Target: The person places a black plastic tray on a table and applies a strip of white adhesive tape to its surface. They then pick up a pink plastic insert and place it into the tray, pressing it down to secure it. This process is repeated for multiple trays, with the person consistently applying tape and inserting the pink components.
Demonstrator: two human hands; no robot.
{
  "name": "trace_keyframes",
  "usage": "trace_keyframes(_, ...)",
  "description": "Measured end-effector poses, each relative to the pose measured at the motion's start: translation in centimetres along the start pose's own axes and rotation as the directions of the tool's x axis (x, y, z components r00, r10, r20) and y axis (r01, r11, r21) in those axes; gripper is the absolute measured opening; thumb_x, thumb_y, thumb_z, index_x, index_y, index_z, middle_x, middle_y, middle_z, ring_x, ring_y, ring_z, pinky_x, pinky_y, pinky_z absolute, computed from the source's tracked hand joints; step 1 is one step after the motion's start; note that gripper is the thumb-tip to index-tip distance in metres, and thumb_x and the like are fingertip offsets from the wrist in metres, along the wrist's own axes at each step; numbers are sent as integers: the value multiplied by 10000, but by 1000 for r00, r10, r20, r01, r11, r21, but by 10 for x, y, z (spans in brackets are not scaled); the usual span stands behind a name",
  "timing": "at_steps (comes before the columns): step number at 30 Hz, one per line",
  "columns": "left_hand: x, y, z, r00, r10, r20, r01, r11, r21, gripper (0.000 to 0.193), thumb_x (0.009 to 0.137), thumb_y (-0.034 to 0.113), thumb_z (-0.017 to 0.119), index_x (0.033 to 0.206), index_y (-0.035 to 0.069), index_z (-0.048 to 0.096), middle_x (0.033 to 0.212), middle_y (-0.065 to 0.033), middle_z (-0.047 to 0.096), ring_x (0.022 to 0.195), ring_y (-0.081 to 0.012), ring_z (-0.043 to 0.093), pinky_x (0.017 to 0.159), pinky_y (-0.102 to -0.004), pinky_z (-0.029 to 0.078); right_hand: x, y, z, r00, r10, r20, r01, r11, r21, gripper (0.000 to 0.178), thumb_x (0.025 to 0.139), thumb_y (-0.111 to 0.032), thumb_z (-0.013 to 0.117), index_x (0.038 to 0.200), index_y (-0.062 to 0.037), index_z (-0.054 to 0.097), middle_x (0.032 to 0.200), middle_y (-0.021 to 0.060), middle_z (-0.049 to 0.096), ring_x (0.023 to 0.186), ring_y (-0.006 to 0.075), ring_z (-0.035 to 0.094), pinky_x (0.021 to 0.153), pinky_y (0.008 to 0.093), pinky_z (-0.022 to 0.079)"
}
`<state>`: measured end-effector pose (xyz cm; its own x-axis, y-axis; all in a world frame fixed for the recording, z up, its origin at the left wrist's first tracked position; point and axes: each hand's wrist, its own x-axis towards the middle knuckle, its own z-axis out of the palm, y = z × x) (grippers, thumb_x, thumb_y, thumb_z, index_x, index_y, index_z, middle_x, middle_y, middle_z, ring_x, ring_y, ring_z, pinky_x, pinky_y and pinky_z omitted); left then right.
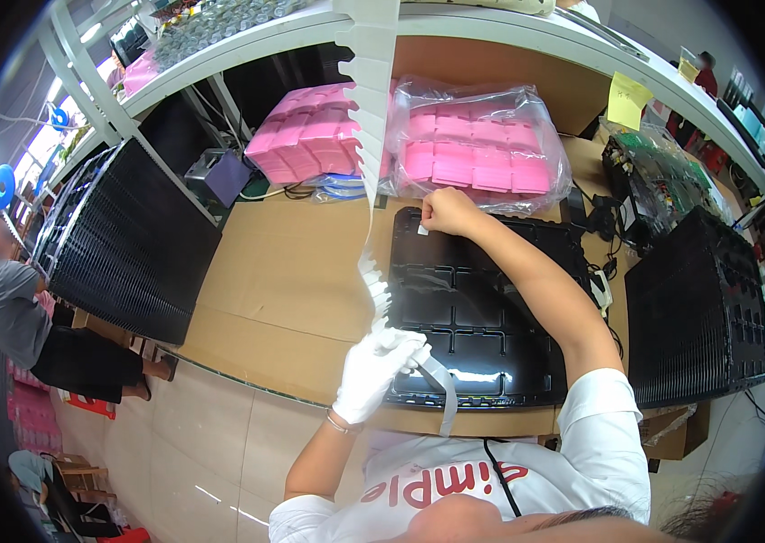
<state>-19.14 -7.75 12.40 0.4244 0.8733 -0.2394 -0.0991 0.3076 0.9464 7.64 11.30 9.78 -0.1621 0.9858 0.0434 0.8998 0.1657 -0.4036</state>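
My left hand (372,369), in a white glove, is closed on a long white strip of labels (373,285) in front of the tray's left edge. The strip comes down from above, and its loose grey-white end curls out past my fingers. My bare right hand (449,214) is bent in a pinch at the far left corner of a black plastic tray (482,312). A small white label (423,230) shows at its fingertips, over the tray. The tray lies flat on the cardboard-covered bench (283,281) and has shallow moulded compartments.
Tall stacks of black trays stand left (133,240) and right (695,312). Pink foam pieces (306,136) and a clear bag (482,145) of more pink pieces sit at the back. Circuit boards (668,172) and cables lie at right. A shelf (509,36) spans overhead; a person (25,308) is at left.
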Motion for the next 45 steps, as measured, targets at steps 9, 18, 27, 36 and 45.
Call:
trace_keyframes(9,0,-4,-3,999,34,30,-35,999,15,182,901,72,676,1039,-45,694,882,-68,707,722,-80,608,647,-201,472,-2,2,6,998,-23,-65,24,1000,8,188,693,-243,735,801,-92,760,824,152,715,821,323,695,784,430,542)
trace_keyframes(18,-1,-3,-3,999,35,36,-36,999,37,192,917,85,667,1058,-44,686,901,-65,705,746,-76,616,652,-204,488,-1,2,7,997,4,-80,-2,1000,30,189,696,-247,739,805,-95,761,832,159,714,828,332,692,780,438,540)
trace_keyframes(27,1,-5,-1,999,40,29,-41,998,41,199,912,97,678,1060,-36,688,882,-58,705,729,-68,611,640,-199,479,-13,9,9,985,-164,-50,172,949,263,186,744,-224,741,787,-43,731,798,145,714,750,260,686,734,378,526)
trace_keyframes(36,5,0,2,993,70,-95,-73,997,-33,197,890,120,716,1027,-13,667,898,-62,694,719,-72,613,636,-203,483,-136,-39,-7,965,-37,259,-260,-243,934,168,927,-152,614,956,10,643,923,118,675,850,168,644,766,278,522)
trace_keyframes(45,1,-1,25,998,47,-35,-49,998,-51,241,894,174,721,1055,5,663,896,-45,683,703,-89,623,634,-221,498,-232,-107,0,971,50,-233,123,731,671,123,829,-94,761,912,-35,691,649,-37,438,603,59,412,565,240,380)
